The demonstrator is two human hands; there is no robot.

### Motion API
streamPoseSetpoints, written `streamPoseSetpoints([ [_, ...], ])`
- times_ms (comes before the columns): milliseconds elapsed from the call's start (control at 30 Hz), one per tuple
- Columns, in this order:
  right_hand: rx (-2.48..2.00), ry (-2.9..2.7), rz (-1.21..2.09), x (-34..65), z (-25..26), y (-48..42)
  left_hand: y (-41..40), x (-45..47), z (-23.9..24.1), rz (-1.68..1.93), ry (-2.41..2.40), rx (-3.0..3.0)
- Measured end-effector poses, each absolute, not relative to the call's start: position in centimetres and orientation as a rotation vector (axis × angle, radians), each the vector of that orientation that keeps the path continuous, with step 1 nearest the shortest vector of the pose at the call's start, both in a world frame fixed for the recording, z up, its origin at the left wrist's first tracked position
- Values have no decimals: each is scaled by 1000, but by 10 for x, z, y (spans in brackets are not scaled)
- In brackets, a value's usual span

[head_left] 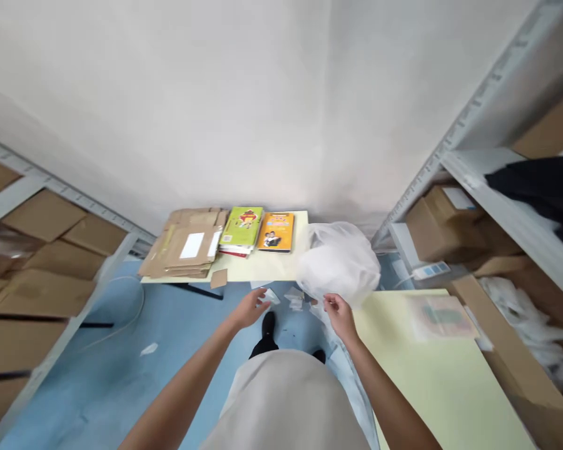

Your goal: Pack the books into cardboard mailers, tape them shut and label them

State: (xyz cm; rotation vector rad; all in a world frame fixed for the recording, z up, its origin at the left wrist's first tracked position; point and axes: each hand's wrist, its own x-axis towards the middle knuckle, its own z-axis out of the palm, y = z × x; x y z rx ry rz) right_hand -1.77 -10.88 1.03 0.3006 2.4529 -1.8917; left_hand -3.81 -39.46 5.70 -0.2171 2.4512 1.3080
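A bulging white plastic bag (pixel 338 262) sits at the gap between two pale yellow tables. My right hand (pixel 338 312) is below it, with fingers pinched on the bag's lower edge. Out to the left, over the blue floor, my left hand (pixel 252 307) has its fingers curled near a small white scrap (pixel 272 295); whether it grips the scrap is unclear. More small white scraps (pixel 294 299) lie on the floor between my hands.
The far table (pixel 263 265) carries flattened cardboard mailers (pixel 187 245), a green book (pixel 243 228) and an orange book (pixel 276 231). The near right table (pixel 431 381) has a clear packet (pixel 441 317). Metal shelving (pixel 473 181) with cardboard boxes flanks both sides; a power strip (pixel 430 270) lies right.
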Motion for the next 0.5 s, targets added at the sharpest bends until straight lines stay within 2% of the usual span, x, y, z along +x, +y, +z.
streamPoseSetpoints([
  [300,-597,2463,-1235,-118,26,-320,-573,-45,30,1489,2512,-889],
  [500,-777,2550,-814,-167,15,-464,-659,-91,6,1315,2804,-584],
])
